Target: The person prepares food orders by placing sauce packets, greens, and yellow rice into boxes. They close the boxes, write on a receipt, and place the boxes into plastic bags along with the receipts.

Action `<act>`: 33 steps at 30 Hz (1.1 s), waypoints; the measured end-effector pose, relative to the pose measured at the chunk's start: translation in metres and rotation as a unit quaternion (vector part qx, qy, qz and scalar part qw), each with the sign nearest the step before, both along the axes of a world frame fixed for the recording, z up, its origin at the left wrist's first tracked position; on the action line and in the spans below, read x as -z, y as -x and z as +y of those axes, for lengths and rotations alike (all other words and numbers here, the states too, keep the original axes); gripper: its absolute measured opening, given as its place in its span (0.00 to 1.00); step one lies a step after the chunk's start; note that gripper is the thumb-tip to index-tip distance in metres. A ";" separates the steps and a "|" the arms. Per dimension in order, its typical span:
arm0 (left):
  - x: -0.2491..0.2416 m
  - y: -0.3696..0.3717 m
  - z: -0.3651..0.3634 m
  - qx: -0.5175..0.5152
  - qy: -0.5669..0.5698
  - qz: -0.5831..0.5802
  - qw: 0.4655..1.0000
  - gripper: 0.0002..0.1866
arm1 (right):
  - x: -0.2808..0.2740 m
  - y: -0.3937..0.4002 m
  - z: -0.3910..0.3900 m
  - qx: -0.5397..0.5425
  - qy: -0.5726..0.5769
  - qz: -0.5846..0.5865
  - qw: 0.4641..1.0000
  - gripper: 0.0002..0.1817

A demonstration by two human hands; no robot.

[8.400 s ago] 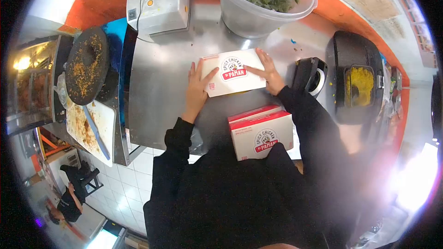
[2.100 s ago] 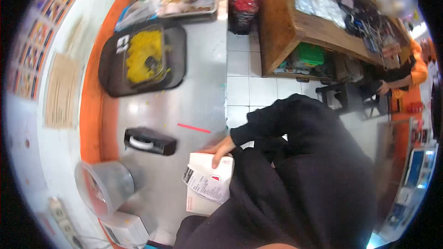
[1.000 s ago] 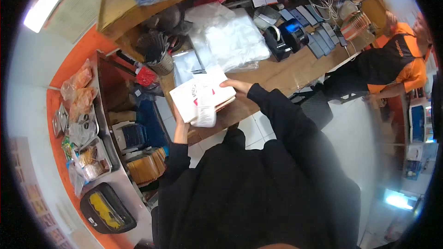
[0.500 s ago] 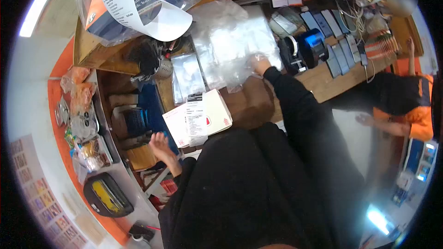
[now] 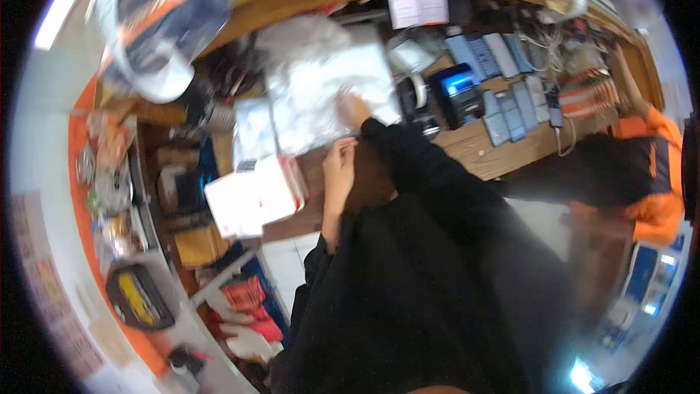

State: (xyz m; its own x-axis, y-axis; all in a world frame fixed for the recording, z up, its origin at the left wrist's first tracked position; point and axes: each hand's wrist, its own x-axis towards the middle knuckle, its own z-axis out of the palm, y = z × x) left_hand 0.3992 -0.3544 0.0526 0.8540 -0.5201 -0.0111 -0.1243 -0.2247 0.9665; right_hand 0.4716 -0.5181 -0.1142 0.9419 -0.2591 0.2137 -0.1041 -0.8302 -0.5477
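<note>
My right hand (image 5: 354, 109) is on the stack of clear plastic bags (image 5: 299, 95), blurred, its fingers closed on the film of a bag. Just below it, at the near edge of the stack, my left hand (image 5: 339, 168) is raised with slightly bent fingers and nothing visible in it. Left of my left hand lies a white box (image 5: 248, 201) with red marks along its side. Smaller clear bags (image 5: 253, 130) lie between this box and the metal holder.
A black device with a lit screen (image 5: 459, 84) and several phones (image 5: 514, 113) with cables are on the right of the wooden table (image 5: 474, 149). A person in orange and black (image 5: 649, 168) is at the far right. An open booklet (image 5: 419, 9) lies at the back.
My left hand has moved right and up, from beyond the white box to beside my right hand. The view has shifted, so the table items appear further left. My right hand stays on the bags.
</note>
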 end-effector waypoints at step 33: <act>0.074 -0.027 0.088 -0.118 -0.210 0.045 0.969 0.36 | -0.088 0.055 0.019 -0.113 0.151 -0.083 0.979 0.12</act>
